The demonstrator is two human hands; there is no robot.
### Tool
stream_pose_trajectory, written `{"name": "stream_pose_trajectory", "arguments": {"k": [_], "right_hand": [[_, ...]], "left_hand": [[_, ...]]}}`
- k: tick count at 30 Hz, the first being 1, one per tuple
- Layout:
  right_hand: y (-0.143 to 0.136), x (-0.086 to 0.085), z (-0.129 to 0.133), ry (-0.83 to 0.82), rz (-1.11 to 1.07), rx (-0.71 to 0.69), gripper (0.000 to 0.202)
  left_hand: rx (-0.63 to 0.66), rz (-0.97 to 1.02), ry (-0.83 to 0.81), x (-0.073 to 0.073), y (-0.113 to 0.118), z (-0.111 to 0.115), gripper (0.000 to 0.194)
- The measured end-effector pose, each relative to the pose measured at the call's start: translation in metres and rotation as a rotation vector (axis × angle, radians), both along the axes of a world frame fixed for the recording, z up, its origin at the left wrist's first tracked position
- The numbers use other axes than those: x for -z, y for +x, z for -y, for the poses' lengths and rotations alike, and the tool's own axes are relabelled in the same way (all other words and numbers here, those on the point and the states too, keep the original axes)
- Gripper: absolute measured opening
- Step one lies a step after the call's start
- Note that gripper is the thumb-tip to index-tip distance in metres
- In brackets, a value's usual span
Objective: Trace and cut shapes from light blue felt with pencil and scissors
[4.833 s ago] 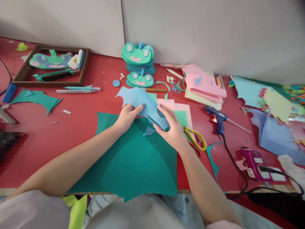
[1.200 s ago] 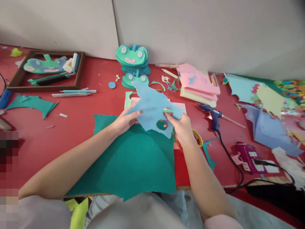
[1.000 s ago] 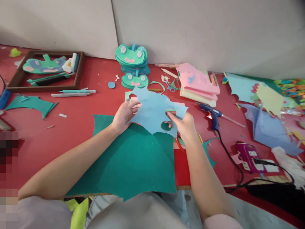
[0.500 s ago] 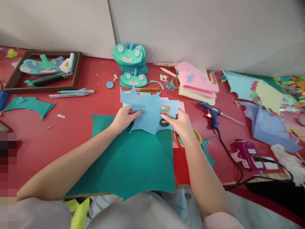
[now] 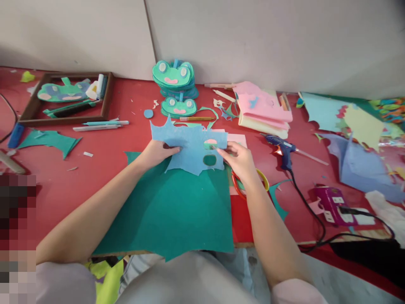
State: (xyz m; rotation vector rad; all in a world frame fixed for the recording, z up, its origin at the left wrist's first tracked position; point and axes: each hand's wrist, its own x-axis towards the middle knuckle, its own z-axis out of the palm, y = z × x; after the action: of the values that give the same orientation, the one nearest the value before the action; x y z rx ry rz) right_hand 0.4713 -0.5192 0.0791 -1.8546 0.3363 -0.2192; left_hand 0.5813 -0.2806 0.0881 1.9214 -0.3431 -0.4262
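A blue felt sheet (image 5: 186,147) with jagged cut edges and two oval holes near its right side is held up over the table. My left hand (image 5: 156,153) pinches its left part, thumb in front. At the right edge, my right hand (image 5: 238,158) has its thumb over the felt beside the upper hole, the other fingers partly hidden. Beneath lies a large dark green felt sheet (image 5: 174,211), reaching over the table's front edge. Scissors with red and yellow handles (image 5: 263,180) lie partly hidden under my right wrist.
Green felt frog faces (image 5: 173,78) are stacked at the back. A wooden frame (image 5: 106,99) holds felt pieces and markers on the left. Rightward are folded pink felt (image 5: 257,101), a blue glue gun (image 5: 281,150) and its cord, and a purple power strip (image 5: 330,202).
The blue felt sheet has shifted slightly left with my hands. My right hand's fingers have moved on its right edge, and the lower hole now shows fully.
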Motion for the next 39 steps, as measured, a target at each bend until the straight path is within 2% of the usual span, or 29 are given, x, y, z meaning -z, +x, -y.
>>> {"name": "stream_pose_trajectory", "arguments": {"k": [2,7,11,15,22,25,27,30,32,36,39], "right_hand": [[0.0,0.001,0.001,-0.015,-0.027,0.003,0.026],[0.0,0.004,-0.001,0.081,-0.051,-0.071,0.026],[0.0,0.004,-0.005,-0.075,-0.039,-0.07,0.021],[-0.003,0.0,-0.007,-0.26,-0.061,-0.06,0.015],[0.0,0.003,-0.009,-0.218,-0.098,-0.062,0.019],[0.0,0.003,-0.012,-0.405,-0.049,-0.019,0.024],[-0.001,0.002,-0.013,-0.552,0.054,0.014,0.036],[-0.003,0.0,-0.011,-0.655,0.186,0.095,0.048],[-0.004,-0.001,-0.008,-0.62,0.182,0.117,0.04],[-0.005,-0.002,0.0,-0.468,0.071,0.052,0.024],[-0.008,-0.004,0.007,-0.542,0.001,0.013,0.026]], "left_hand": [[0.004,-0.026,0.02,0.003,0.001,-0.006,0.023],[0.024,-0.129,0.019,0.01,-0.004,-0.016,0.027],[0.021,-0.055,0.148,0.011,-0.007,-0.019,0.03],[0.082,0.008,0.232,0.013,-0.008,-0.02,0.037],[0.135,0.11,0.232,0.014,-0.011,-0.021,0.033],[0.142,0.096,0.288,0.012,-0.013,-0.021,0.033],[0.122,0.087,0.325,0.011,-0.014,-0.021,0.035],[0.11,0.094,0.353,0.011,-0.015,-0.021,0.038],[0.107,0.11,0.352,0.012,-0.014,-0.022,0.042],[0.13,0.101,0.333,0.014,-0.013,-0.023,0.043],[0.137,0.099,0.316,0.013,-0.012,-0.023,0.042]]}}
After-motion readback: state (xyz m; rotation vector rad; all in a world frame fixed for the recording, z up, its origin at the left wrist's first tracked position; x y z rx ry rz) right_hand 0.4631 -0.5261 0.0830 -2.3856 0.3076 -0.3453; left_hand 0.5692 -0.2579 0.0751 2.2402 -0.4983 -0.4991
